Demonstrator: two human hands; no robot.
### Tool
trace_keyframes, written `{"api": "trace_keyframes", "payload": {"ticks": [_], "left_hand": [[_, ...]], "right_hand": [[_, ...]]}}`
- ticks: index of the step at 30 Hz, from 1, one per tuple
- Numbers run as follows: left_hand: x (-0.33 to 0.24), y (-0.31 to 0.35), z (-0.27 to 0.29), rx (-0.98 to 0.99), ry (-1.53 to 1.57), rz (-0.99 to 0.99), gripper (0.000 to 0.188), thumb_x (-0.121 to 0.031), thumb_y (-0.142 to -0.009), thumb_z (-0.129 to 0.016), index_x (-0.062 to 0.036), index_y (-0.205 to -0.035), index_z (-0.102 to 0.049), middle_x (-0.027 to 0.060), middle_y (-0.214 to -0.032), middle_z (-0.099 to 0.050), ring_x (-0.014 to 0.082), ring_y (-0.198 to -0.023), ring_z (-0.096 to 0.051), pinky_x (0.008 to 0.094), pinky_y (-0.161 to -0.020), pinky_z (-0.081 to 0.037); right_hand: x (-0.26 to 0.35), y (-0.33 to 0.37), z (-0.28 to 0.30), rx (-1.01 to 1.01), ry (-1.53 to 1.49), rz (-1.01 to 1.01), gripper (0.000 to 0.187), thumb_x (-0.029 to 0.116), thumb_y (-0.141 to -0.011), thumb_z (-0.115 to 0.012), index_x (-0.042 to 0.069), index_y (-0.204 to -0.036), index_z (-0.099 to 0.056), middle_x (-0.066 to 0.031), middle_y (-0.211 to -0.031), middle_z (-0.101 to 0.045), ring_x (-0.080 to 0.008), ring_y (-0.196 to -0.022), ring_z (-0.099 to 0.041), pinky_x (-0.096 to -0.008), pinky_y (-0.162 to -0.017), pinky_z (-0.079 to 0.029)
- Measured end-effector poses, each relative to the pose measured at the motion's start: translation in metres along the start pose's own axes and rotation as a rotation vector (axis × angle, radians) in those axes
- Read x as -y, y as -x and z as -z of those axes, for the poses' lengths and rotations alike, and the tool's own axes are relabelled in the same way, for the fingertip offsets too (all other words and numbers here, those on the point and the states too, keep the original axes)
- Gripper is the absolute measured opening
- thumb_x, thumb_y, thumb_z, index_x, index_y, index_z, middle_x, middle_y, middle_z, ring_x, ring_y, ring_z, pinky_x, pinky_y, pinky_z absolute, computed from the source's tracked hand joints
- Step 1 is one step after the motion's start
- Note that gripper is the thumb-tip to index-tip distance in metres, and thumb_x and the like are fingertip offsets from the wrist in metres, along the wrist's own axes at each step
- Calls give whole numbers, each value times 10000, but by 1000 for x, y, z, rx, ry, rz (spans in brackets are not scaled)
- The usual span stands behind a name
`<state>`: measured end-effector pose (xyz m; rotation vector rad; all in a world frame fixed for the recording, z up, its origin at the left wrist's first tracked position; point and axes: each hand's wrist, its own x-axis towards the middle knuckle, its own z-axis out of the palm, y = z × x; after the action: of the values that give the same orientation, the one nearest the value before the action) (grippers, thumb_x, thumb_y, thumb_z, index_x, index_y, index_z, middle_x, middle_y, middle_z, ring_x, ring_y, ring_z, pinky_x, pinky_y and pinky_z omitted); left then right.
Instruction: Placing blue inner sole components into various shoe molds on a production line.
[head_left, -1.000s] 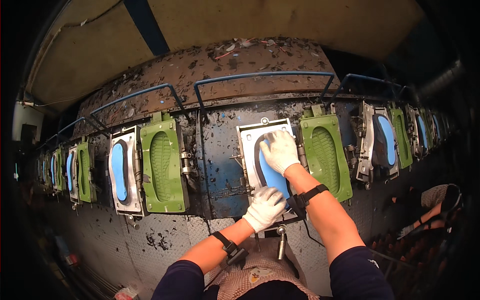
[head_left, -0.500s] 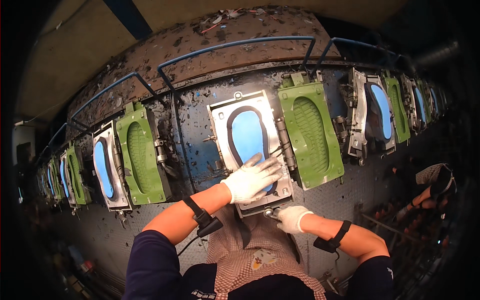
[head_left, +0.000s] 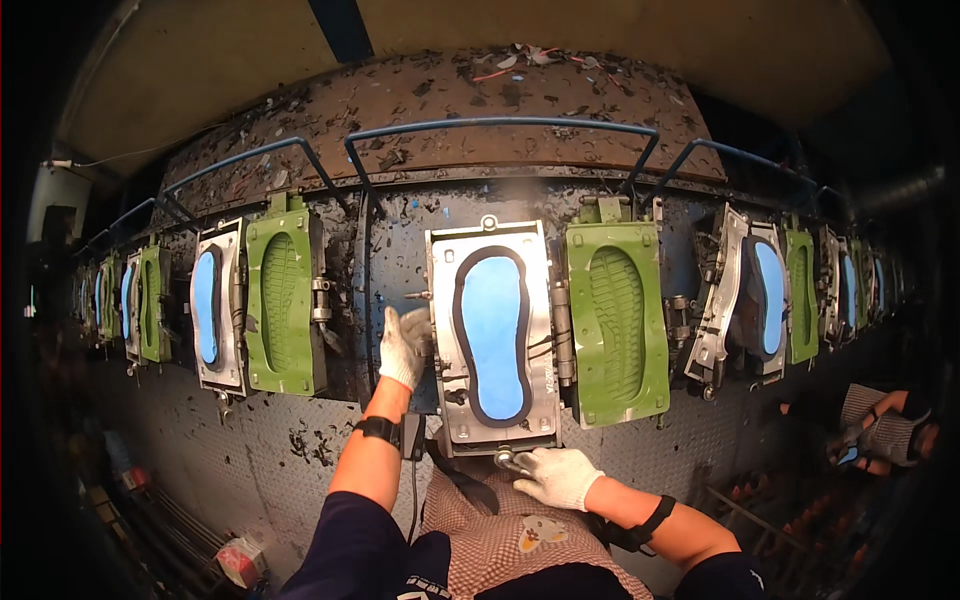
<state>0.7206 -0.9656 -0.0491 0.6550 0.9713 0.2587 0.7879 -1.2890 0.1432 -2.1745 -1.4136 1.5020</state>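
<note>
A silver metal mould plate (head_left: 545, 320) lies in front of me, with a blue insole (head_left: 496, 330) edged in black seated in it. My left hand (head_left: 402, 350), in a white work glove, is beside the plate's left edge with its fingers apart, holding nothing. At the plate's near edge, my gloved right hand (head_left: 556, 477) has its fingers closed at a round metal ring handle (head_left: 503, 457); the fingertips are partly hidden. Hinged to the plate's right side is a green mould half (head_left: 617, 325) with a ribbed sole-shaped hollow.
More moulds stand in a row on both sides, including a green half (head_left: 280, 300) and a silver plate with a blue insole (head_left: 207, 310) at left. Blue rails (head_left: 500, 123) run behind, before a scrap-littered brown surface (head_left: 440, 95). Another person (head_left: 880, 425) works at far right.
My left hand has lifted off the blue insole and moved left past the plate's edge, uncovering the whole insole. My right hand stays by the ring handle. The view has shifted.
</note>
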Motion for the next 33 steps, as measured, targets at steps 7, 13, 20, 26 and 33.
{"api": "trace_keyframes", "payload": {"ticks": [7,13,20,26,33], "left_hand": [[-10,78,22,-484,-996,-462,308,-265,-1050,-562,-5,-1118,-713,177,-960,-735,311,-925,-714,399,-864,-549],[-47,56,-184,-73,-1543,-1162,267,-214,-972,-614,-70,-1175,-713,112,-1239,-684,329,-1220,-586,471,-1094,-434],[-32,43,-194,-137,-1599,-1064,238,-169,-946,-608,-87,-1134,-728,92,-1143,-705,318,-1099,-615,454,-995,-474],[-32,38,-196,-130,-1600,-1096,240,-164,-941,-611,-92,-1136,-731,100,-1139,-706,328,-1100,-613,451,-995,-475],[-29,36,-207,-116,-1653,-1109,230,-171,-961,-594,-107,-1129,-737,127,-1157,-702,335,-1109,-618,460,-1027,-452]], "right_hand": [[-64,-90,145,-735,-207,31,354,310,-1036,-535,62,-1230,-695,-197,-1175,-712,-385,-1062,-694,-432,-953,-552],[-61,-175,219,-430,-76,-32,398,297,-974,-549,-7,-1168,-718,-259,-1141,-726,-414,-1088,-691,-443,-969,-542],[-62,-159,211,-384,-13,-59,355,273,-928,-564,5,-1076,-743,-265,-1027,-739,-415,-996,-720,-461,-933,-556],[-74,-167,211,-507,-145,135,357,277,-916,-585,16,-1113,-730,-248,-1104,-730,-399,-1061,-702,-458,-965,-539],[-107,-83,194,-543,-241,48,368,323,-957,-570,-12,-1056,-685,-287,-985,-719,-437,-976,-702,-481,-893,-546]]}}
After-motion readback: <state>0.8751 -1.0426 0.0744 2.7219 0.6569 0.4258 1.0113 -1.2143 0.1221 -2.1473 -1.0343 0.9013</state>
